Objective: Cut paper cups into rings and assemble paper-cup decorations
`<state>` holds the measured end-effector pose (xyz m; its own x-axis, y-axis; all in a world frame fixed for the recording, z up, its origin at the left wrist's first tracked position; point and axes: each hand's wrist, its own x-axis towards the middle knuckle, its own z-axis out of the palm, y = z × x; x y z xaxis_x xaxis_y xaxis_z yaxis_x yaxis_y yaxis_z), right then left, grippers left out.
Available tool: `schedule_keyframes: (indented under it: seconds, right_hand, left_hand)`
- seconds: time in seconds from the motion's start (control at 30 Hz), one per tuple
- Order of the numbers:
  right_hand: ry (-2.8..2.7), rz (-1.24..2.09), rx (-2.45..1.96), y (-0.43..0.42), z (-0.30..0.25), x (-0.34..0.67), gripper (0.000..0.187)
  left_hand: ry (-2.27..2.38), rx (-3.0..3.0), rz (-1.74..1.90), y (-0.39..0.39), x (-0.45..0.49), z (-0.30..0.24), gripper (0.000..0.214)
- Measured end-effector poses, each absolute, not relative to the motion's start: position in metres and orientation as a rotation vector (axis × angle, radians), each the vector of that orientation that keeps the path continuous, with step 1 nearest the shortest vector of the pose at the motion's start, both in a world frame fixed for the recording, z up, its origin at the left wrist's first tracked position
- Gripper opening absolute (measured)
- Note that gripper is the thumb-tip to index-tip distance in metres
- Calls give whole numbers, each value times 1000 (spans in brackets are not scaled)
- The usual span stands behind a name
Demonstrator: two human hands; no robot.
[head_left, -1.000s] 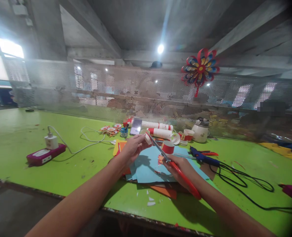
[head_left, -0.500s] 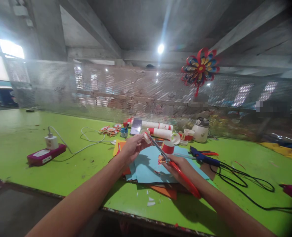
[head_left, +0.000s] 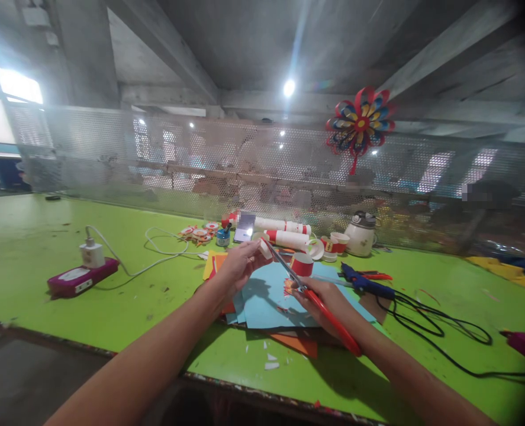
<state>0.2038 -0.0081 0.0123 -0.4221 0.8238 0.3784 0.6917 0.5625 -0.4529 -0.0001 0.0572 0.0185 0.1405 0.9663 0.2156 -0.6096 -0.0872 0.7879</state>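
Note:
My left hand (head_left: 239,264) pinches a small white and red paper piece (head_left: 266,248) above the table. My right hand (head_left: 324,299) grips red-handled scissors (head_left: 309,293), their blades reaching up to that piece. Both hands hover over a stack of light blue paper sheets (head_left: 266,302) with orange sheets (head_left: 298,343) beneath. A red and white paper ring (head_left: 302,264) stands just behind the blades.
On the green table (head_left: 155,296) lie a blue glue gun (head_left: 366,284) with black cable (head_left: 440,331), a pink power strip (head_left: 76,279) with white charger, rolled paper tubes (head_left: 289,234), a white pot (head_left: 360,234) and paper scraps (head_left: 269,361). A mesh screen (head_left: 200,165) with a paper flower (head_left: 360,124) stands behind.

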Motion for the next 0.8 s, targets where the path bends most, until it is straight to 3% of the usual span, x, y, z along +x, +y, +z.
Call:
schedule_keyframes:
  seconds: [0.8]
  right_hand:
    - [-2196, 319, -1203, -11, 10, 200, 22]
  left_hand:
    - [511, 944, 1404, 61, -2, 17, 13]
